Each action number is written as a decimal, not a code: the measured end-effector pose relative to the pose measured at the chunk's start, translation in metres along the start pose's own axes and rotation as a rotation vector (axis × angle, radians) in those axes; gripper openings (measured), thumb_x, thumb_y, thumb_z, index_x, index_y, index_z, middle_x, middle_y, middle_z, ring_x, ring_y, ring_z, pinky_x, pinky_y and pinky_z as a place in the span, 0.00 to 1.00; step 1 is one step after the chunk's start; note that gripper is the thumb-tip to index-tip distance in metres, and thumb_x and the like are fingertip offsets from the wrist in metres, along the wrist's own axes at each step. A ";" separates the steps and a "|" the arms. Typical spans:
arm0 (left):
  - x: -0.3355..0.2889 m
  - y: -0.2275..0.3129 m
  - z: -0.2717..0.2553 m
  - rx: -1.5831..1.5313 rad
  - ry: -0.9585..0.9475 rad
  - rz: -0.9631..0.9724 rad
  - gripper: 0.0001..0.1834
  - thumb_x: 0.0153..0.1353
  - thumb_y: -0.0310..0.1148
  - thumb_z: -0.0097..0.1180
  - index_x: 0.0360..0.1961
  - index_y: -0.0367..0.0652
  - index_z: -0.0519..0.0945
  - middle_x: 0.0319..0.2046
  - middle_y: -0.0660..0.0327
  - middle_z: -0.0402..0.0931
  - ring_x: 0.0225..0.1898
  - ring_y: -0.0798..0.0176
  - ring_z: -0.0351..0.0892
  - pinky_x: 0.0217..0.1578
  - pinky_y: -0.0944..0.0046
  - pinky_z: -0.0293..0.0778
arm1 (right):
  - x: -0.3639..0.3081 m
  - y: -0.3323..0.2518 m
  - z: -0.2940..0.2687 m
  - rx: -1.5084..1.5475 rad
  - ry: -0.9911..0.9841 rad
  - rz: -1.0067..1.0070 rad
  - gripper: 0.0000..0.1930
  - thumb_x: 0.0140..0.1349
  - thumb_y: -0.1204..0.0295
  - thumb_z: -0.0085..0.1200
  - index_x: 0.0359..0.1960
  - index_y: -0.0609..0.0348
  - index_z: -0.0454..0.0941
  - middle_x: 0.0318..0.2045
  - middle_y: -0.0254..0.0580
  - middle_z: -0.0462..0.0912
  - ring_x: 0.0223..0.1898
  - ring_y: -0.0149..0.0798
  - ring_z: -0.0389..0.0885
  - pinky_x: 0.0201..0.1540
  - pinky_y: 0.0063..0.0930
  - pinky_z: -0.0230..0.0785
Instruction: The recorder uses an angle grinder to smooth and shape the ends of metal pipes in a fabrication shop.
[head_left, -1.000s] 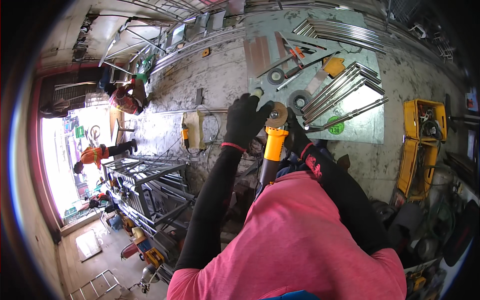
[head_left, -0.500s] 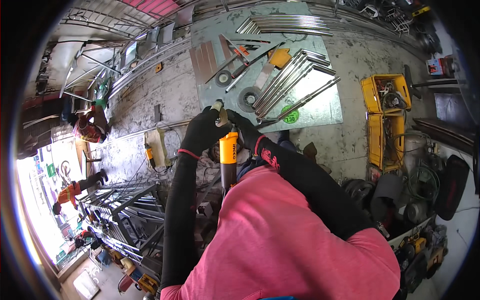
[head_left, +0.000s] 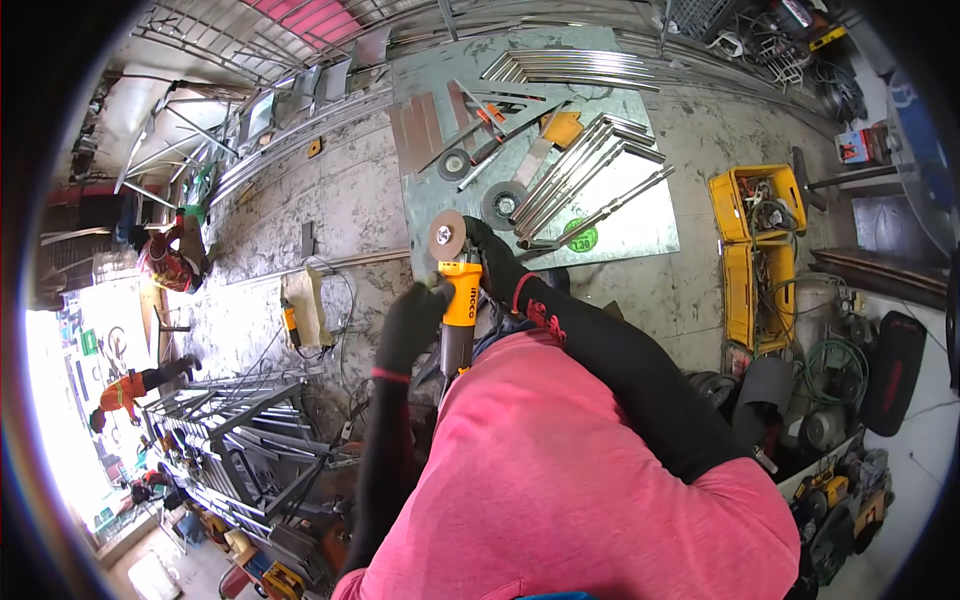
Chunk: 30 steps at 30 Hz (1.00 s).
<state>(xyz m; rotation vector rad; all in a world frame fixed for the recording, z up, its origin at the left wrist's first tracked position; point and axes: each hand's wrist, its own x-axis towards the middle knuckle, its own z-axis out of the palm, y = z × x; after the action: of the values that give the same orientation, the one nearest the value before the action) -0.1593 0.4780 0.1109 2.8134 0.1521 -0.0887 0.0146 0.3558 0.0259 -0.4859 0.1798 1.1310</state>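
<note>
A yellow and dark grey angle grinder [head_left: 460, 300] stands in front of my chest, its tan disc [head_left: 447, 236] facing up and fully in sight. My right hand [head_left: 490, 260], in a black glove, is closed around the right side of the grinder's head; part of its fingers is hidden. My left hand [head_left: 408, 325], also gloved in black, is curled against the tool's left side just below the disc. It is slightly blurred. Beyond the disc, a grey metal sheet [head_left: 640, 225] on the floor carries a dark round disc [head_left: 501, 204] and bent shiny tubes [head_left: 590, 180].
Yellow crates [head_left: 758, 200] with cables and tools stand at the right. A second yellow power tool [head_left: 291, 325] lies on the floor at the left near a cable. Metal frames [head_left: 240, 430] are piled at the lower left. A co-worker in orange [head_left: 122, 392] is at the far left.
My left hand has come off the disc area and dropped down to the grinder's side, uncovering the disc. My right hand stays at the grinder's head.
</note>
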 end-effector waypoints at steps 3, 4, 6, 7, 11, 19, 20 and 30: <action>-0.024 0.072 -0.018 -1.085 0.017 -0.672 0.19 0.71 0.31 0.69 0.59 0.37 0.81 0.39 0.63 0.86 0.35 0.70 0.84 0.35 0.63 0.80 | -0.001 -0.008 0.032 -0.135 0.068 -0.117 0.18 0.81 0.55 0.59 0.58 0.55 0.83 0.48 0.38 0.90 0.48 0.37 0.92 0.55 0.42 0.87; -0.030 0.075 -0.019 -1.143 0.089 -0.696 0.20 0.70 0.30 0.69 0.60 0.37 0.81 0.40 0.61 0.86 0.36 0.69 0.85 0.36 0.64 0.81 | -0.002 -0.005 0.059 -0.258 0.161 -0.209 0.14 0.79 0.59 0.63 0.54 0.56 0.85 0.46 0.36 0.90 0.48 0.33 0.91 0.55 0.36 0.85; -0.042 0.075 -0.024 -1.255 0.221 -0.732 0.21 0.68 0.28 0.69 0.61 0.37 0.81 0.42 0.59 0.88 0.38 0.69 0.87 0.38 0.65 0.83 | -0.012 -0.008 0.104 -0.387 0.112 -0.291 0.14 0.76 0.60 0.68 0.51 0.57 0.85 0.43 0.33 0.89 0.43 0.29 0.88 0.50 0.31 0.82; -0.046 0.072 -0.028 -1.224 0.234 -0.704 0.23 0.69 0.29 0.67 0.63 0.36 0.80 0.42 0.59 0.88 0.38 0.68 0.88 0.39 0.64 0.83 | -0.018 -0.008 0.131 -0.448 0.077 -0.326 0.14 0.74 0.61 0.70 0.50 0.57 0.85 0.41 0.31 0.88 0.41 0.27 0.86 0.48 0.28 0.80; -0.052 0.053 -0.040 -1.437 0.367 -0.644 0.20 0.67 0.27 0.64 0.60 0.33 0.81 0.42 0.59 0.88 0.39 0.68 0.89 0.42 0.64 0.86 | -0.019 -0.013 0.164 -0.495 -0.136 -0.363 0.28 0.76 0.61 0.69 0.70 0.62 0.75 0.46 0.34 0.88 0.45 0.24 0.84 0.50 0.25 0.78; -0.040 0.062 -0.093 -1.396 0.279 -0.438 0.28 0.68 0.32 0.68 0.65 0.33 0.74 0.45 0.59 0.84 0.44 0.65 0.88 0.43 0.62 0.87 | -0.058 -0.017 0.169 -0.647 -0.328 0.074 0.28 0.70 0.58 0.73 0.64 0.63 0.82 0.52 0.39 0.89 0.53 0.35 0.89 0.59 0.35 0.83; -0.049 0.059 -0.097 -1.181 0.063 -0.550 0.32 0.67 0.31 0.70 0.69 0.35 0.73 0.49 0.59 0.85 0.48 0.67 0.87 0.48 0.63 0.86 | -0.057 -0.022 0.167 -0.617 -0.296 0.097 0.32 0.69 0.61 0.72 0.69 0.62 0.76 0.57 0.46 0.88 0.57 0.42 0.90 0.62 0.41 0.84; -0.056 0.071 -0.039 -1.427 0.185 -0.326 0.31 0.70 0.25 0.67 0.71 0.43 0.70 0.51 0.64 0.83 0.44 0.72 0.83 0.41 0.68 0.82 | -0.071 -0.011 0.154 -0.716 -0.120 -0.121 0.25 0.66 0.64 0.74 0.60 0.61 0.79 0.46 0.39 0.88 0.43 0.37 0.90 0.51 0.38 0.85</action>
<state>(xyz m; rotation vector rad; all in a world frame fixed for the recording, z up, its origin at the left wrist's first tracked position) -0.2046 0.4182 0.1745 1.3526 0.4800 0.1549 -0.0221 0.3645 0.1914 -1.0425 -0.3724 1.0833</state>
